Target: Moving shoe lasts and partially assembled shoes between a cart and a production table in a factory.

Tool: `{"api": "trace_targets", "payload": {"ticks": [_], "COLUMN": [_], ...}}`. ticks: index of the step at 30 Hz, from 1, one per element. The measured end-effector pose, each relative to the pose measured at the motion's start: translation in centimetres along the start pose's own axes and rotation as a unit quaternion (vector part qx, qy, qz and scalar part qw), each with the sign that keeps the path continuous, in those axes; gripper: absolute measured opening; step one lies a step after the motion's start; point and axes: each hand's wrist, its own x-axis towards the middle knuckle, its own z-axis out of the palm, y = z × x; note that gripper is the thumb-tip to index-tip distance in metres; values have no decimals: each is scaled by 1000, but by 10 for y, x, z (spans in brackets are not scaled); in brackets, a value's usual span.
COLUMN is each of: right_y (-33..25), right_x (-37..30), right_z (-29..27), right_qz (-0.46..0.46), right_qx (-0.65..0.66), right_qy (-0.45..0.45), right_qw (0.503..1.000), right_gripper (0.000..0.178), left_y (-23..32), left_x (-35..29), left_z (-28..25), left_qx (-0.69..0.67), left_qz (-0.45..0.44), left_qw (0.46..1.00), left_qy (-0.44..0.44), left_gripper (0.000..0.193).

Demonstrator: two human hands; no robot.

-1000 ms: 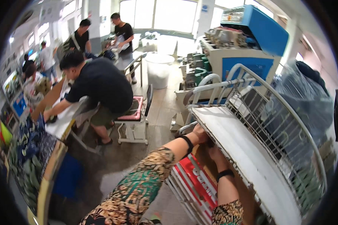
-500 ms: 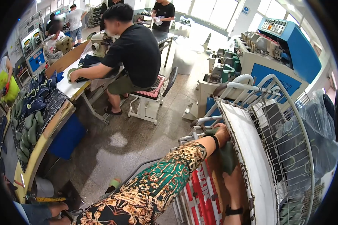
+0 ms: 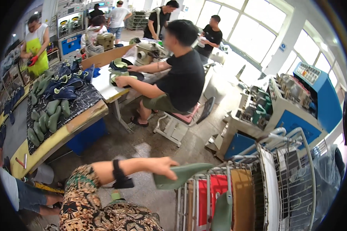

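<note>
My left hand (image 3: 162, 167) is closed around the heel end of a green shoe last (image 3: 183, 175), its toe pointing right. The hand hangs over the floor, left of the wire rack cart. A second green shoe last (image 3: 222, 212) stands on end at the lower edge, in front of the red and brown boards. My right hand is out of view, so whether it holds that last is hidden. On the table at left lie several more green lasts (image 3: 44, 122) beside dark blue shoe uppers (image 3: 67, 84).
The wire rack cart (image 3: 313, 169) with a white board (image 3: 266, 181) stands at right, a blue and beige machine (image 3: 297, 119) behind it. A seated person in black (image 3: 185, 77) works at a sewing machine (image 3: 146, 54). Another person's leg (image 3: 23, 192) shows at lower left.
My left hand has drawn back leftward from the cart with a shoe last in it. My right hand has dropped out of view. The view has swung left.
</note>
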Motion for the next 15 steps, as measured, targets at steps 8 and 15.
{"api": "trace_targets", "payload": {"ticks": [8, 15], "right_y": [120, 155], "right_x": [50, 5], "right_z": [184, 422], "right_qz": [136, 203], "right_qx": [-132, -242], "right_qy": [-244, -536], "right_qw": [951, 783], "right_gripper": [43, 45], "left_y": [-158, -218], "left_x": [-222, -363], "left_z": [-32, -37], "left_qx": [-450, -575], "left_qz": [-79, 41], "left_qw": [844, 685], "left_qy": [282, 445], "left_gripper": [53, 41]}}
